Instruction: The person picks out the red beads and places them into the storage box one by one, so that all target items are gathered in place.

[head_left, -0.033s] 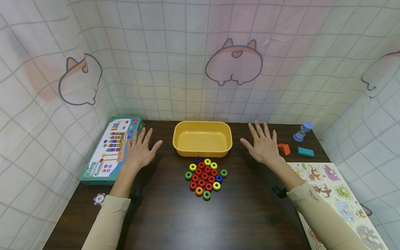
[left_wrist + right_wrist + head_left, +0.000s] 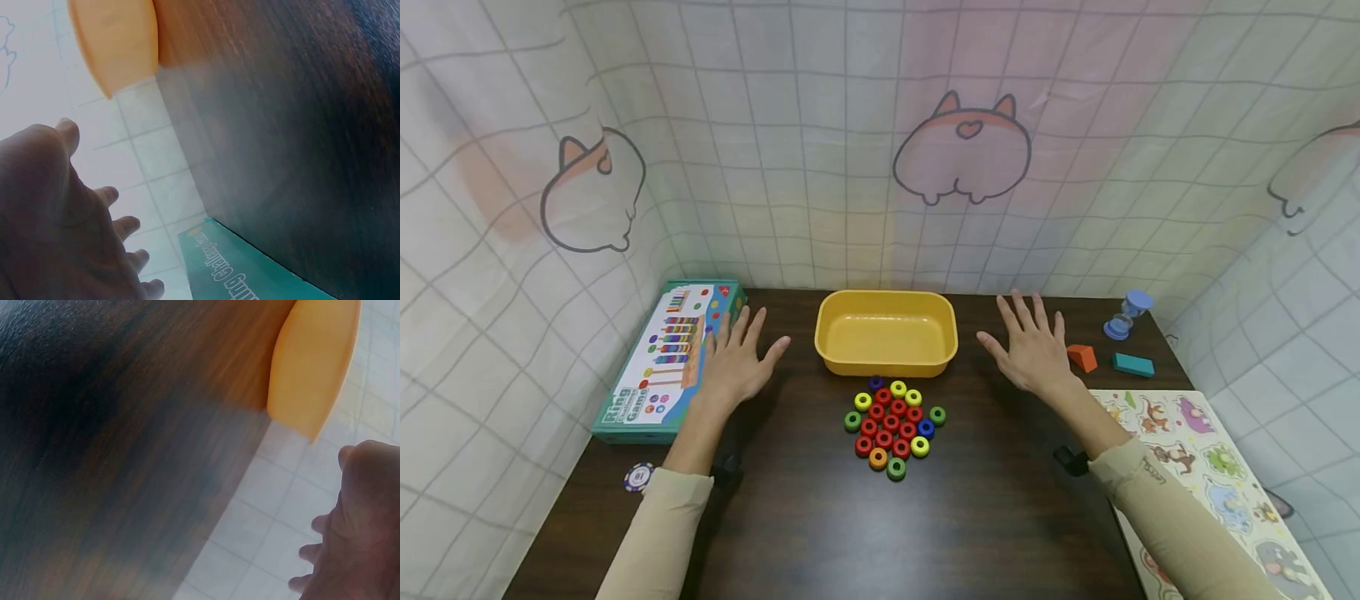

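Observation:
With fingers spread, my left hand hovers beside the ring game box, overlapping its right edge in the head view. My right hand is spread too, right of a yellow tray, and holds nothing. In front of the tray lies a cluster of small rings: red, yellow, green, blue and orange. The left wrist view has the left hand near the tray; the right wrist view has the right hand likewise.
An orange block, a teal block and a blue sand timer stand at the back right. An animal puzzle board lies beneath the right forearm. By the left sleeve is a poker chip. A grid-patterned curtain surrounds the table.

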Demonstrator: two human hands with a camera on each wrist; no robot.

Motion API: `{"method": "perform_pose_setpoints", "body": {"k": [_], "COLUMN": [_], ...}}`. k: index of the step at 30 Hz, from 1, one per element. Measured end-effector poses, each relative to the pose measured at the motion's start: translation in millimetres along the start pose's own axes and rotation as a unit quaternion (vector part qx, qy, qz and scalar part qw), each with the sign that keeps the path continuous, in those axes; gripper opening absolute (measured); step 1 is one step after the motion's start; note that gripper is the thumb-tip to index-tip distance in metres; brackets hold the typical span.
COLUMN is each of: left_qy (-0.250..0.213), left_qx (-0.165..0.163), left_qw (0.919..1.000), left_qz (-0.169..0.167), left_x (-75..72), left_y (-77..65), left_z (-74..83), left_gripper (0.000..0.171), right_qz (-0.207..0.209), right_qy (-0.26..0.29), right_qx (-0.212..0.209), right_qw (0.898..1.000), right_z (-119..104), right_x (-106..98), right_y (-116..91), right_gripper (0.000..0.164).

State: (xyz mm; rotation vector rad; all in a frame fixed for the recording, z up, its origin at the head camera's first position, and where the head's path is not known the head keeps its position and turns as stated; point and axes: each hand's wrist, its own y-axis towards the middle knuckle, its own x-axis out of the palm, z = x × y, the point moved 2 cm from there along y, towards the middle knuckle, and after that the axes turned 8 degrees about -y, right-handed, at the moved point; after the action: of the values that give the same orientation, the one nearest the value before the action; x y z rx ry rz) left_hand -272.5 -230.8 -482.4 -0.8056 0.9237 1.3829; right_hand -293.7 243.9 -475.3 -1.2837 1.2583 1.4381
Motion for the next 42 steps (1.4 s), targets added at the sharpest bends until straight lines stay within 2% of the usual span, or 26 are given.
{"method": "perform_pose_setpoints", "body": {"k": [8, 18, 24, 31, 36, 39, 42], "left_qy": [0.0, 0.006, -0.011, -0.074, -0.118, -0.171, -0.251], "left_qx": [0.0, -0.001, 0.011, 0.048, 0.063, 0.067, 0.066], "left_qw": [0.9999, 0.9997, 0.9991, 0.9952, 0.9897, 0.9816, 0.9642], "left_qz": [0.011, 0.022, 0.04, 0.044, 0.052, 0.05, 0.052], "left_x": [-4.3, -0.3, 4.9, 17.1, 26.1, 31.1, 34.7], "left_y": [0.2, -0.9, 0.2, 4.3, 5.6, 6.7, 9.2], "left_z": [-1.2, -1.0, 7.6, 24.8, 33.3, 38.3, 42.5], "left_gripper": [0.081, 0.081, 0.08, 0.078, 0.076, 0.074, 0.073], "right_qz": [0.02, 0.03, 0.023, 0.032, 0.046, 0.048, 0.037], "right_qy": [0.006, 0.008, 0.026, 0.075, 0.168, 0.22, 0.264], "right_qx": [-0.012, -0.018, -0.016, -0.021, -0.025, -0.022, -0.02], "right_qw": [1.0, 0.999, 0.999, 0.996, 0.984, 0.974, 0.964], "right_z": [-5.2, -7.6, -13.8, -32.1, -53.0, -65.9, -79.1], "right_x": [-7.7, -16.6, -21.4, -30.3, -38.8, -43.0, -43.3], "right_y": [-0.1, -5.2, -14.6, -26.5, -36.1, -43.7, -50.3], "right_gripper": [0.079, 0.081, 0.081, 0.079, 0.074, 0.067, 0.053]}}
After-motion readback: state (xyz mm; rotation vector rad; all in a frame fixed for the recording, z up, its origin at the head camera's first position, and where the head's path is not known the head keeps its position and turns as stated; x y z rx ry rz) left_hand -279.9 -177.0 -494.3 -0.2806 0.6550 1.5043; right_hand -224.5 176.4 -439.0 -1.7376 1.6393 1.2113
